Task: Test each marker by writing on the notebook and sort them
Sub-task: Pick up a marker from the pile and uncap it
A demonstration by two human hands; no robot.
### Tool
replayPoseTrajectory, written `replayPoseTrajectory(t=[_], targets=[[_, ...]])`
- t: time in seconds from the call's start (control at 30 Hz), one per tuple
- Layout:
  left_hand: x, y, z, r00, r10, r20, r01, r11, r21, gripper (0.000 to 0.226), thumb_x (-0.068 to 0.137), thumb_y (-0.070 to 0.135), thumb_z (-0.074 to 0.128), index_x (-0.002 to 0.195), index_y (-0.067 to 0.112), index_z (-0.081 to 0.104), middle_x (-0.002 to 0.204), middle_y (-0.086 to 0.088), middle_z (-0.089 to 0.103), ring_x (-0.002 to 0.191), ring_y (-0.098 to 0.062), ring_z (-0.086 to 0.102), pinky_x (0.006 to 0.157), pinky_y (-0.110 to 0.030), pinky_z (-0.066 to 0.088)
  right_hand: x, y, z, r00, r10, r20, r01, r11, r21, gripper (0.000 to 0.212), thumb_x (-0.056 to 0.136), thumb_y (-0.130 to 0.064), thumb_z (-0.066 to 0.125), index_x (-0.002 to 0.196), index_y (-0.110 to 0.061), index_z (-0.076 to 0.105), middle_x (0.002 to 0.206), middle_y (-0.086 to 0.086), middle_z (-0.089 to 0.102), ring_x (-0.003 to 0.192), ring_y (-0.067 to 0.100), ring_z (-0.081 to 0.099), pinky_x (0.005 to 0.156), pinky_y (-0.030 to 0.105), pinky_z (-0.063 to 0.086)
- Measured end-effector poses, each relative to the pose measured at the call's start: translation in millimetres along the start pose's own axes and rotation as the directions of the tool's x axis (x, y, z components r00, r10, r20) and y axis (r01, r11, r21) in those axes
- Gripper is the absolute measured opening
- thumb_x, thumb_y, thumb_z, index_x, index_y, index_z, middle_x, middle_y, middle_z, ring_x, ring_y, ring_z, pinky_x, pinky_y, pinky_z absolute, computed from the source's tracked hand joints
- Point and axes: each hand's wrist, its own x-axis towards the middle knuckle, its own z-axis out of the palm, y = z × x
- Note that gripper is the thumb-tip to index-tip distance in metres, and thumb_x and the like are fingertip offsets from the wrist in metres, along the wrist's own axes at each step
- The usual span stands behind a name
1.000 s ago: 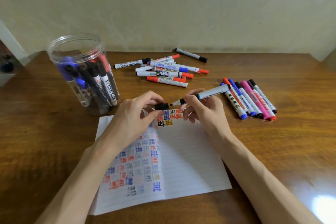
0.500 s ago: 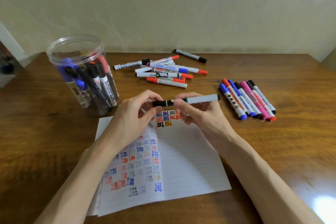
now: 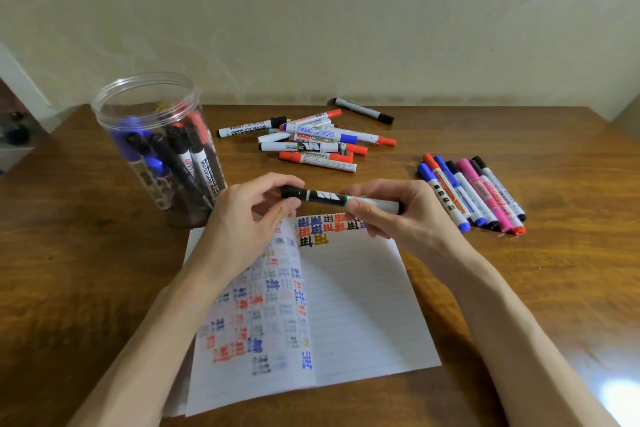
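Brown wood-grain worktop [image 3: 86,288] fills the view, and nearest the person lies the open notebook [image 3: 356,305], its left page crowded with test characters in blue, red and black, its right page mostly bare below one written line at the top. Both forearms come in from the lower corners and meet over that top edge.

Between the hands, held level and clear of the paper, is the marker [image 3: 322,196]. The left hand [image 3: 242,218] pinches its black cap [image 3: 292,191] with thumb and curled fingers; the right hand [image 3: 391,215] wraps the white barrel, thumb forward, wrist bent slightly inward. The cap sits against the barrel, so this looks like a capping step — though a pull about to start would look much the same. To do it well, push straight along the marker's axis, hands kept in line, until the cap seats fully; a skewed push could leave it loose.

Just right of the right hand lies a tidy row of markers [image 3: 474,194], side by side, which I judge to be one sorted group. Beyond the left hand stands a clear jar [image 3: 156,149] with more markers upright inside. Beyond both hands is a loose heap [image 3: 311,146], and past it a single black-capped marker [image 3: 363,110] near the pale wall [image 3: 311,10].
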Motion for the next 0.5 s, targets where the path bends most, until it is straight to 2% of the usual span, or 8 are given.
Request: replayPoseTrajectory(t=[0.07,0.13,0.23,0.33,0.5], targets=[[2,4,0,0.999,-0.014,0.040,0.020,0.989,-0.145,0.030,0.100,0.034,0.061,0.130,0.030,0.065,0.117,0.017,0.072,0.112,0.007,0.064,0.090,-0.011,0.052,1,1,-3,0.999,-0.036,0.024,0.037,0.999,-0.023,0.020,0.092,-0.034,0.077,0.109,-0.024,0.080,0.090,0.000,0.078,0.071,0.012,0.065,0.063,0.027,0.055],[3,10,3,0.994,-0.069,0.080,0.094,0.925,-0.368,0.044,0.106,0.048,0.041,0.140,0.025,0.057,0.131,0.014,0.068,0.121,-0.002,0.063,0.100,-0.024,0.052,2,2,-2,0.989,-0.089,0.118,0.095,0.995,-0.038,0.021,0.093,-0.031,0.077,0.111,-0.021,0.080,0.093,-0.006,0.079,0.070,0.010,0.064,0.062,0.023,0.053],[4,16,11,0.980,-0.168,0.107,0.199,0.792,-0.577,0.062,0.108,0.053,0.018,0.141,0.018,0.057,0.132,0.004,0.070,0.121,-0.015,0.067,0.104,-0.042,0.052,0,2,10,0.960,-0.162,0.228,0.178,0.983,-0.053,0.019,0.093,-0.024,0.077,0.111,-0.019,0.079,0.079,-0.011,0.075,0.065,0.008,0.063,0.061,0.019,0.050],[2,18,15,0.971,-0.207,0.120,0.236,0.751,-0.617,0.066,0.107,0.055,0.015,0.135,0.018,0.062,0.123,-0.002,0.073,0.113,-0.022,0.071,0.100,-0.048,0.054,1,6,21,0.955,-0.200,0.219,0.223,0.971,-0.082,0.020,0.094,-0.026,0.077,0.113,-0.020,0.079,0.072,-0.011,0.072,0.062,0.006,0.063,0.060,0.017,0.048],[-1,14,18,0.973,-0.201,0.114,0.227,0.745,-0.627,0.063,0.110,0.050,0.017,0.128,0.017,0.067,0.116,-0.006,0.073,0.106,-0.025,0.072,0.090,-0.040,0.054,1,12,31,0.954,-0.228,0.194,0.240,0.970,-0.043,0.019,0.094,-0.019,0.077,0.112,-0.016,0.079,0.073,-0.021,0.072,0.061,0.004,0.062,0.060,0.015,0.048]])
